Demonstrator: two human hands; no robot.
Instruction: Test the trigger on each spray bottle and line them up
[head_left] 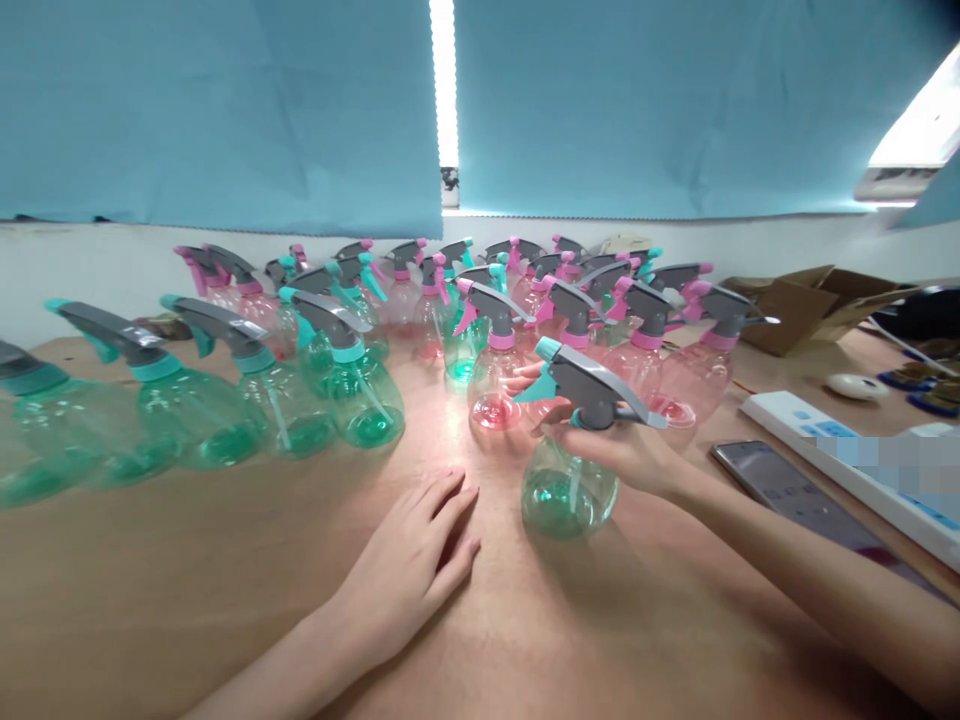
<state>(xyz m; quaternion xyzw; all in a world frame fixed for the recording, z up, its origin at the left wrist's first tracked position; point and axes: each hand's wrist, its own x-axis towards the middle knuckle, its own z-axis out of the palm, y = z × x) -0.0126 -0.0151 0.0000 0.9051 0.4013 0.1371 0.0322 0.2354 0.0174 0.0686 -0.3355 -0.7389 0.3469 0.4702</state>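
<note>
A green spray bottle (570, 490) with a grey and teal trigger head stands upright in front of me, slightly right of the middle. My right hand (622, 445) reaches around its neck from behind, closed on it just below the head; the head hides part of the fingers. My left hand (420, 540) lies palm down on the wooden table (247, 580), open, touching no bottle. Ahead of the right hand stands a pink spray bottle (495, 385), close to the fingertips. Left of my hands is a row of green spray bottles, the nearest one (366, 400) at its right end.
Many more pink and green bottles crowd the back of the table, below blue curtains (225, 110). On the right lie a phone (787, 490), a white power strip (802, 420), a white computer mouse (856, 387) and an open cardboard box (802, 305).
</note>
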